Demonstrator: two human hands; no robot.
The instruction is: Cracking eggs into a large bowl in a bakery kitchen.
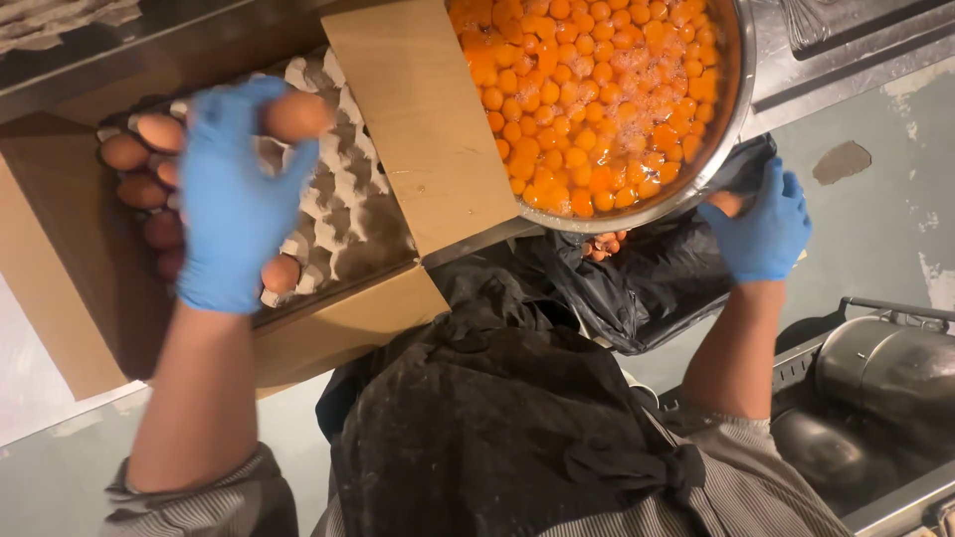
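Left hand: a blue-gloved left hand (234,199) is closed around a brown egg (296,115) above the egg tray (343,214) in a cardboard box (80,278).
Right hand: the gloved right hand (761,229) is curled on an eggshell (727,202) over a black bag (647,278).
Bowl: a steel bowl (741,89) is filled with yolks (597,89).

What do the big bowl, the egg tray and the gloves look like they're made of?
The big bowl looks like polished metal, probably stainless steel: its rim is shiny and reflective. The egg tray seems to be moulded paper pulp: grey, matt and rough. The gloves on the left hand and right hand look like thin blue rubber, perhaps nitrile.
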